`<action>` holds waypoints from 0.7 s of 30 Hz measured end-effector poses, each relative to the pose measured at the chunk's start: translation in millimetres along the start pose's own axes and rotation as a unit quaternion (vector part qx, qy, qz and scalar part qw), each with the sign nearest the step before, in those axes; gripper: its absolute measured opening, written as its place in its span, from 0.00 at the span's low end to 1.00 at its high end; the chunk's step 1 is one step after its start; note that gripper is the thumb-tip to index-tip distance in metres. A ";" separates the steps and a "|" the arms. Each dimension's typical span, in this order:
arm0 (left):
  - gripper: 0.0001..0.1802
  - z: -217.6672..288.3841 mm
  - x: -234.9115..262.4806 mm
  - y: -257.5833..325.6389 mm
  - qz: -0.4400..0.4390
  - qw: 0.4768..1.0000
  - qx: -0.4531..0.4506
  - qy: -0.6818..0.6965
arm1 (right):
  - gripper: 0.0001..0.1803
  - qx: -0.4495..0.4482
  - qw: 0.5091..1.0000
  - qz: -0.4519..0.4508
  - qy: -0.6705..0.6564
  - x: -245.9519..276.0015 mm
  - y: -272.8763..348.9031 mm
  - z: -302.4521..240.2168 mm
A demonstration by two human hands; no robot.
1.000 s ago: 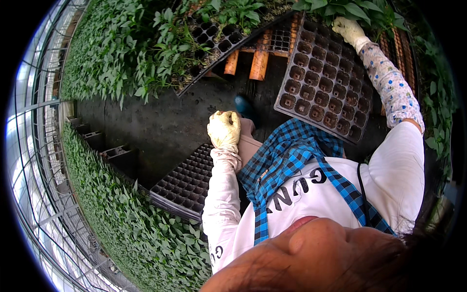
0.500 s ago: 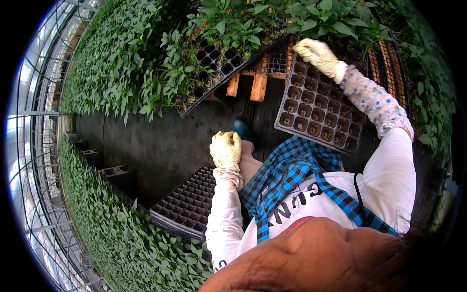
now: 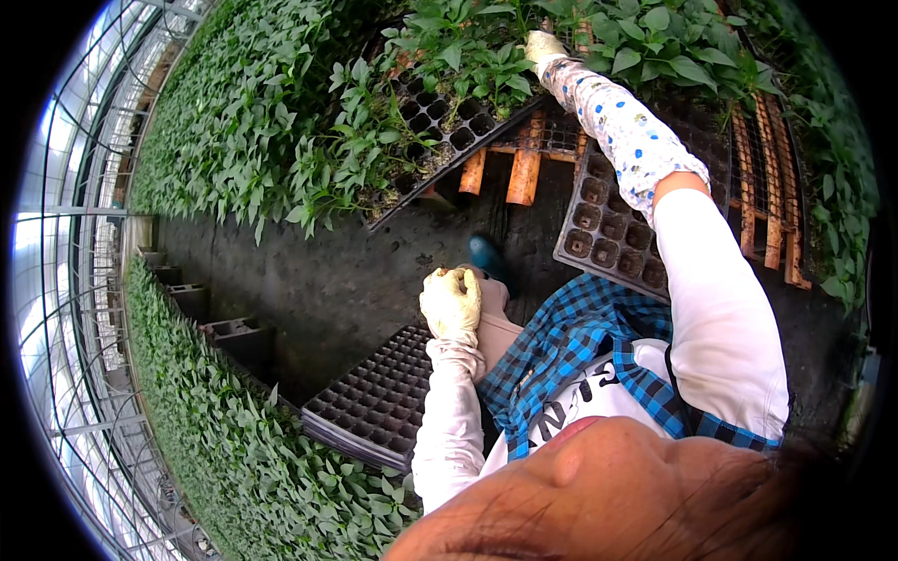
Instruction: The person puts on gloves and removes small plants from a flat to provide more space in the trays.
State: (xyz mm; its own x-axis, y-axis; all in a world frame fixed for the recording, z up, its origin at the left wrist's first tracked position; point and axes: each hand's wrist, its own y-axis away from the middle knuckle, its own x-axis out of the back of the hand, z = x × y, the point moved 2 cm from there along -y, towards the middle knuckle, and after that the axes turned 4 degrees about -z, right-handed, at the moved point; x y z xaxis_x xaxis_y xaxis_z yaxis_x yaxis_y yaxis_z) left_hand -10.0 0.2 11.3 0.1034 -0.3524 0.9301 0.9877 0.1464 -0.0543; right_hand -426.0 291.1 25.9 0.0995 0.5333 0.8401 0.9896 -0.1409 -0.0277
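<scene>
My left hand (image 3: 451,301), in a pale yellow glove, is closed near my knee; what it holds, if anything, I cannot make out. My right hand (image 3: 544,49), gloved alike, reaches to the far edge of a black tray of seedlings (image 3: 440,168). Leaves stand close around it and its fingers are partly hidden. This tray lies tilted, with several bare cells at its near left side. Under my right forearm rests a black cell tray (image 3: 599,222) with bare cells, partly covered by the arm.
A stack of smaller-celled black trays (image 3: 369,397) sits left of my left forearm. Orange-brown slats (image 3: 524,176) support the seedling tray. Dense green seedlings (image 3: 234,122) line both sides of the dark walkway (image 3: 309,271). Concrete blocks (image 3: 234,337) stand along the left bed.
My right hand has moved from the far edge of the bare-celled tray, left and farther away, to the seedling plants. My left hand stays closed; the whole view has shifted slightly.
</scene>
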 end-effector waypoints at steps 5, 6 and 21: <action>0.12 4.8 5.5 -2.5 -0.001 1.000 -0.005 0.006 | 0.15 0.005 0.997 0.064 0.047 -12.7 -12.9 12.2; 0.12 3.0 5.3 -0.7 0.011 1.000 -0.011 0.007 | 0.13 0.036 0.995 0.061 0.072 -19.1 -14.7 11.6; 0.12 17.7 0.0 -8.2 0.013 0.999 -0.039 -0.022 | 0.19 0.308 0.886 0.042 -0.343 89.6 179.6 58.2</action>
State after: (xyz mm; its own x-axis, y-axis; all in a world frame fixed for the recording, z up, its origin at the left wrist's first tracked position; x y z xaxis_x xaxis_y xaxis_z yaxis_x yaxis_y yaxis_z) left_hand -20.1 15.4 18.1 0.1259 -0.3079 0.9431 0.9911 0.0816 -0.1056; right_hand -233.3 362.2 64.6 0.0058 0.9542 0.2990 0.8238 0.1649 -0.5423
